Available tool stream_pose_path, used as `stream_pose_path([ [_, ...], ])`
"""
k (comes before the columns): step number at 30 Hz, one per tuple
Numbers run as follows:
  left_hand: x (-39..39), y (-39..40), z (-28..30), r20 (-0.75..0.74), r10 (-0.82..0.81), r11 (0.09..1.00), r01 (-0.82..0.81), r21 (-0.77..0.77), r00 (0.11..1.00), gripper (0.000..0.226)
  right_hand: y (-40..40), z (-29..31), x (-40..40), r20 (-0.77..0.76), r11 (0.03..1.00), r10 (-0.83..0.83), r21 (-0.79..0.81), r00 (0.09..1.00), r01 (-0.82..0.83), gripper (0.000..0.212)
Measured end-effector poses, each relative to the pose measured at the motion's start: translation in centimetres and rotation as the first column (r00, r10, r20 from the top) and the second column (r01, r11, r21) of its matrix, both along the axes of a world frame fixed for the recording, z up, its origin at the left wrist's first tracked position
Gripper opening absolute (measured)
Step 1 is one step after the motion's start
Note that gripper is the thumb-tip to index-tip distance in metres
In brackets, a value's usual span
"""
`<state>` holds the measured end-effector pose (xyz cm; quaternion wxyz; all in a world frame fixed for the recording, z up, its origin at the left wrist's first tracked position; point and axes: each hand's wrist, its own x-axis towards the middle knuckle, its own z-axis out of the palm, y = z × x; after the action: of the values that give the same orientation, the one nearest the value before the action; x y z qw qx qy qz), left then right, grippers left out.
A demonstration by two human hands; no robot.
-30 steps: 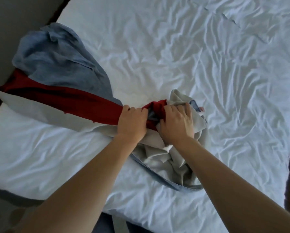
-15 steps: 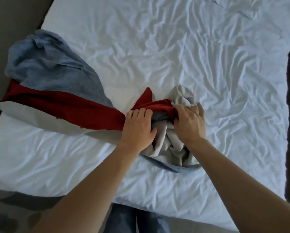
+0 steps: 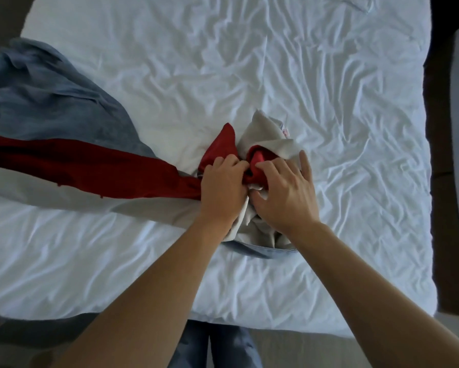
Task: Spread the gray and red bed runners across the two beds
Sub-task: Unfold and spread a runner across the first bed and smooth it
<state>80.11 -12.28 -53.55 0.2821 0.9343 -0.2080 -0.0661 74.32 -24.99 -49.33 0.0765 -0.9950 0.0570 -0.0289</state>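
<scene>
You are partway through the first bed (image 3: pixel 316 88), and most of the work is left. The bed runner (image 3: pixel 90 166) lies across the left half only: its gray and red bands fan out flat toward the left edge, where the gray part is rumpled and hangs off the side. From the middle of the bed the rest of it is bunched in a wad, red folds wrapped in pale lining, and the right half of the wrinkled white sheet is bare.

Your left hand (image 3: pixel 223 187) grips the runner where the flat stretch narrows into the wad, fingers curled round the red cloth. Your right hand (image 3: pixel 284 192) digs into the wad just beside it; its forefingers are hooked into a red fold while the outer fingers lie straighter against the pale lining. The two hands nearly touch.

By the look of it, you have yet to open the wad, draw the free end to the right edge and smooth the left side. No second bed or second runner is in view, so that part appears not yet started.
</scene>
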Motion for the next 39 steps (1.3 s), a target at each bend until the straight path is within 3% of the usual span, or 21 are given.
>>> stream_pose_path([
  [4, -1.6, 0.3, -0.3, 0.030, 0.048, 0.999, -0.047, -0.009, 0.998, 0.022, -1.4, -0.2, -0.4, -0.059, 0.996, -0.085, -0.018, 0.995, 0.084, 0.004],
  [7, -1.8, 1.5, -0.7, 0.074, 0.117, 0.991, -0.122, 0.060, 0.990, 0.021, -3.7, -0.3, -1.2, -0.189, 0.973, -0.230, -0.069, 0.955, 0.221, 0.007],
  [9, -1.5, 1.5, -0.6, 0.076, 0.134, 0.985, -0.141, 0.094, 0.988, 0.015, -4.9, -0.3, -1.8, -0.198, 0.962, -0.266, -0.112, 0.943, 0.248, 0.016],
  [13, -1.7, -1.2, 0.5, 0.057, 0.145, 0.989, -0.143, -0.036, 0.988, 0.018, -3.3, -0.4, -1.6, -0.012, 0.999, -0.024, -0.022, 1.000, 0.023, 0.040],
  [16, -2.6, -2.5, 0.6, 0.101, 0.115, 0.987, -0.102, -0.120, 0.988, 0.014, -2.4, -1.1, -0.6, 0.090, 0.997, 0.072, 0.000, 0.993, -0.072, 0.014],
  [21, -2.2, -0.9, -0.4, 0.060, 0.159, 0.986, -0.161, 0.032, 0.986, 0.040, -5.3, -1.9, -1.7, 0.073, 0.998, -0.062, -0.019, 0.995, 0.064, 0.005],
  [27, -2.8, -7.7, 0.7, 0.101, -0.009, 1.000, 0.007, 0.023, 0.995, 0.009, -10.1, -1.2, -6.0, 0.030, 0.963, -0.268, -0.009, 0.963, 0.269, 0.007],
  [35, -6.2, -17.5, 1.6, 0.252, -0.242, 0.966, 0.256, -0.023, 0.937, 0.008, -15.5, -1.5, -10.3, 0.051, 0.908, -0.418, 0.036, 0.907, 0.417, 0.018],
  [39, -6.6, -18.3, 1.2, 0.226, -0.194, 0.981, 0.183, 0.069, 0.955, 0.043, -18.9, -2.0, -12.0, 0.001, 0.845, -0.529, 0.094, 0.848, 0.527, 0.008],
])
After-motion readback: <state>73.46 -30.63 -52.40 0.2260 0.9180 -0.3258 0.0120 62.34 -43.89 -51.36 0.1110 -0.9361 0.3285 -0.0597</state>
